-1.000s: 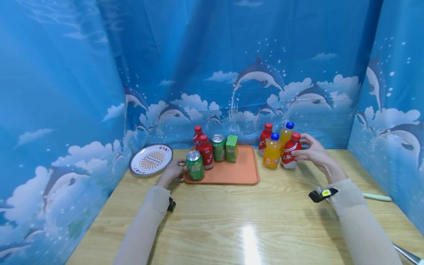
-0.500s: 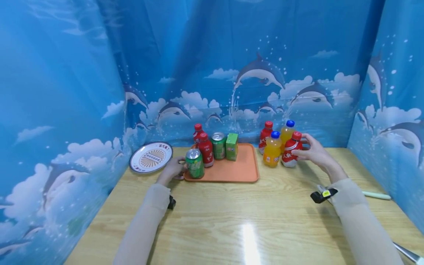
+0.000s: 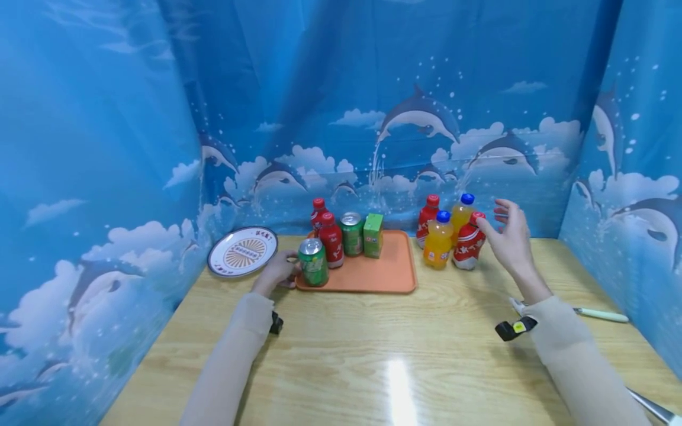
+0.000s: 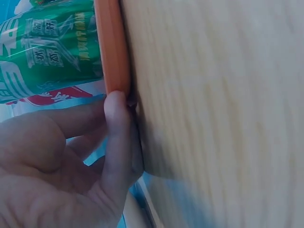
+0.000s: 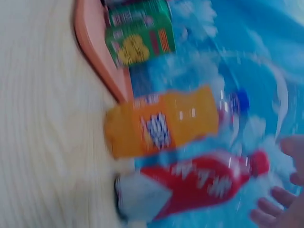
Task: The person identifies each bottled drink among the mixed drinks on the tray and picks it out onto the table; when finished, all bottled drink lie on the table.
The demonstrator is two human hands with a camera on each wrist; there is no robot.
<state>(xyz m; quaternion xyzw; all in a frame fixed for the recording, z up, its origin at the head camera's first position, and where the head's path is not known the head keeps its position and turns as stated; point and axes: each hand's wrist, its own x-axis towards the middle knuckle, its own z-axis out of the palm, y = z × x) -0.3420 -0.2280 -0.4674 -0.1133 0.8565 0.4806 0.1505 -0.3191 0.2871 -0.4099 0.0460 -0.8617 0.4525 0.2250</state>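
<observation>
My left hand [image 3: 277, 271] pinches the left edge of the orange tray [image 3: 391, 275], as the left wrist view shows at the tray rim [image 4: 114, 52]. On the tray, a green soda can [image 3: 313, 266] stands nearest that hand, with two red bottles [image 3: 333, 244], another green can [image 3: 352, 235] and a green drink carton [image 3: 373, 236]. My right hand [image 3: 511, 239] has its fingers spread beside a red-and-white bottle [image 3: 469, 244]. In the right wrist view a gap shows between its fingers and the bottle's red cap [image 5: 260, 163].
Right of the tray stand two orange drink bottles [image 3: 437, 245] with blue caps and another red bottle [image 3: 428, 220]. A patterned plate [image 3: 243, 251] lies at the left. A pale green handle [image 3: 604, 315] and a metal utensil [image 3: 651, 406] lie by my right arm.
My right hand has let go of the red-and-white bottle and drawn back to the right and up from it. The left hand stays at the tray.
</observation>
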